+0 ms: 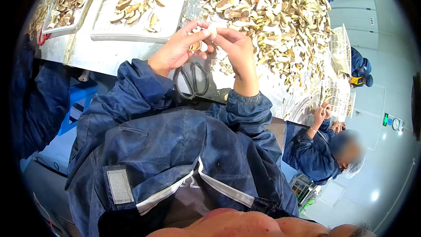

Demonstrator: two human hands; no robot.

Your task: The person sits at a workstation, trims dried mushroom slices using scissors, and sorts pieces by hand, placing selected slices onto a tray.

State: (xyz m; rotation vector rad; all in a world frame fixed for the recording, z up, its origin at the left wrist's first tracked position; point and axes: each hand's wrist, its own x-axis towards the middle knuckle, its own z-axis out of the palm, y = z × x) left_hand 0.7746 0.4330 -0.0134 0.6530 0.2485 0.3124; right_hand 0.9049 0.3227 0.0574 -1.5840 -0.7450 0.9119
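Note:
My left hand (177,46) is closed around a few sliced mushroom pieces (196,46), held over the table's near edge. Its thumb and forefinger meet my right hand (237,46) at a small pale mushroom piece (212,30). The right fingers are pinched on that piece; part of it is hidden behind the fingertips. Just below the hands lie black-handled scissors (191,81), their blades out of sight. Beyond the hands spreads a large pile of sliced mushrooms (267,13), brown-edged and cream inside.
A white plastic tray (98,24) with some mushroom slices stands left of my hands. Farther left is another tray (66,30) of slices. Cream crates (340,48) stand along the right side. A co-worker (313,151) in blue handles pieces at the right; other people are farther off.

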